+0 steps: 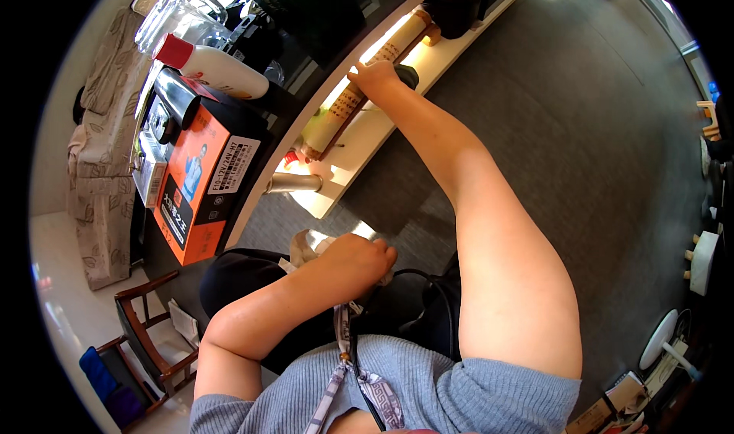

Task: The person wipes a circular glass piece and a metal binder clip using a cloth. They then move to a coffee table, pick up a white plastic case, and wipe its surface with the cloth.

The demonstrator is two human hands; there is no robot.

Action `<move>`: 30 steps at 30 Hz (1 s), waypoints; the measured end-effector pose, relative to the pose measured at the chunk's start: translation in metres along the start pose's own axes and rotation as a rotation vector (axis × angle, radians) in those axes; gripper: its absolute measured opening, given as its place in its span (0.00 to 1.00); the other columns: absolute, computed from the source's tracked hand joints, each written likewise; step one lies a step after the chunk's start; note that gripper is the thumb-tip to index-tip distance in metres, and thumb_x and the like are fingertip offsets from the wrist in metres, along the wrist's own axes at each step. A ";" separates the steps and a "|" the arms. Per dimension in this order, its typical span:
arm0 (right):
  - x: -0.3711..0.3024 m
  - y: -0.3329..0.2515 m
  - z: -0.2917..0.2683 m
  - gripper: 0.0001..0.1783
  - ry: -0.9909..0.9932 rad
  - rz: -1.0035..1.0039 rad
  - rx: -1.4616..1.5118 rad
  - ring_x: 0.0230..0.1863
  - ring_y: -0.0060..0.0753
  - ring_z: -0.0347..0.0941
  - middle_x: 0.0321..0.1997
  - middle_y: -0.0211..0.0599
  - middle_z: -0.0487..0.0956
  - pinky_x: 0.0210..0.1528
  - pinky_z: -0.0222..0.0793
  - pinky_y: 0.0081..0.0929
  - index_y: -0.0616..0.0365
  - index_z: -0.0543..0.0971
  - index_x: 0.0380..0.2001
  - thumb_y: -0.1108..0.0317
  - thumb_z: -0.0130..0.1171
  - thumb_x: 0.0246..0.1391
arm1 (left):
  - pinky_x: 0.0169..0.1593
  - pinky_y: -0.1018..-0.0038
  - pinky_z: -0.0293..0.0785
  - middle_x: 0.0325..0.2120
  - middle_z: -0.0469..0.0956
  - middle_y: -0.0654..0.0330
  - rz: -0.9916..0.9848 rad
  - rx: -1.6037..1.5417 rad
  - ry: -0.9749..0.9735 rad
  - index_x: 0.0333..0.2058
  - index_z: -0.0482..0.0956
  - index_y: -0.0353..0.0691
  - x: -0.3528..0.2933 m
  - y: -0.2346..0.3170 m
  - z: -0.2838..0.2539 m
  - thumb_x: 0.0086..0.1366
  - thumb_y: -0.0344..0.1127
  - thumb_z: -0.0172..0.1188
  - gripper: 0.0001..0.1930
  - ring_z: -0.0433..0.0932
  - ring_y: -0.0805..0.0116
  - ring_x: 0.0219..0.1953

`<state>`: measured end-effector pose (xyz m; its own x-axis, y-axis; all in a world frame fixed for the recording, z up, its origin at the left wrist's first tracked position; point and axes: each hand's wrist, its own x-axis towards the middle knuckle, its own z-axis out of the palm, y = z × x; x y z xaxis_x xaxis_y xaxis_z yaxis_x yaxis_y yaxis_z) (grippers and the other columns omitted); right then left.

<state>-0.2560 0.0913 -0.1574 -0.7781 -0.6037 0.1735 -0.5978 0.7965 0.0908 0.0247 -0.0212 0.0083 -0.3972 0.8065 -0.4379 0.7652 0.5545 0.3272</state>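
Observation:
My right hand (373, 76) reaches out to the shelf below the tabletop. Its fingers are bent round the middle of a long tan roll (336, 120) with dark writing, like a bamboo scroll. The roll lies along the shelf, and part of it is hidden behind the hand. Closer to my body, my left hand (358, 264) is closed, back of the hand upward. Pale beige cloth (306, 244) shows beyond its wrist, and a small bit appears under the fingers; most of it is covered by the hand.
The low shelf (330, 192) also bears a pale cylinder (294, 182) and a dark pot (455, 6). Above, the dark tabletop holds an orange and black box (200, 182), a white bottle with a red cap (222, 68) and a glass jug (177, 21). Wooden chairs (145, 327) stand left.

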 end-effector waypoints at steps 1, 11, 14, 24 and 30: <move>0.001 0.002 0.002 0.22 -0.009 0.004 -0.003 0.38 0.36 0.81 0.44 0.31 0.75 0.35 0.75 0.30 0.38 0.75 0.49 0.70 0.60 0.48 | 0.27 0.64 0.74 0.26 0.74 0.55 0.000 0.021 0.007 0.33 0.72 0.37 -0.001 -0.001 0.000 0.51 0.33 0.60 0.11 0.79 0.57 0.24; -0.022 0.011 0.026 0.33 0.152 0.056 -0.078 0.38 0.35 0.81 0.63 0.38 0.68 0.37 0.76 0.26 0.34 0.66 0.62 0.72 0.55 0.53 | 0.27 0.64 0.74 0.26 0.74 0.56 0.026 0.028 0.011 0.33 0.72 0.37 0.001 0.000 -0.004 0.51 0.34 0.60 0.11 0.79 0.58 0.25; -0.019 0.012 0.033 0.32 0.226 -0.006 -0.060 0.39 0.36 0.81 0.62 0.37 0.69 0.36 0.77 0.27 0.35 0.67 0.61 0.71 0.55 0.53 | 0.27 0.65 0.74 0.26 0.74 0.56 0.017 0.029 -0.001 0.33 0.72 0.36 -0.001 -0.001 0.000 0.51 0.34 0.60 0.11 0.79 0.58 0.25; -0.006 -0.014 0.040 0.30 0.062 0.148 -0.177 0.34 0.43 0.82 0.61 0.48 0.68 0.30 0.78 0.34 0.43 0.67 0.59 0.66 0.59 0.49 | 0.27 0.65 0.74 0.25 0.74 0.56 0.012 -0.017 0.037 0.32 0.73 0.37 -0.004 -0.004 0.003 0.51 0.34 0.61 0.11 0.79 0.58 0.24; 0.003 -0.022 0.037 0.34 -0.044 0.212 -0.238 0.38 0.45 0.81 0.62 0.51 0.66 0.28 0.79 0.39 0.47 0.64 0.61 0.63 0.60 0.49 | 0.27 0.65 0.75 0.25 0.74 0.56 -0.001 0.030 0.037 0.32 0.72 0.37 -0.005 -0.003 0.002 0.52 0.33 0.59 0.10 0.79 0.58 0.24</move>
<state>-0.2525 0.0701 -0.1951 -0.8911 -0.4205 0.1706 -0.3638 0.8868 0.2851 0.0252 -0.0270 0.0080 -0.4162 0.8132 -0.4069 0.7793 0.5495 0.3011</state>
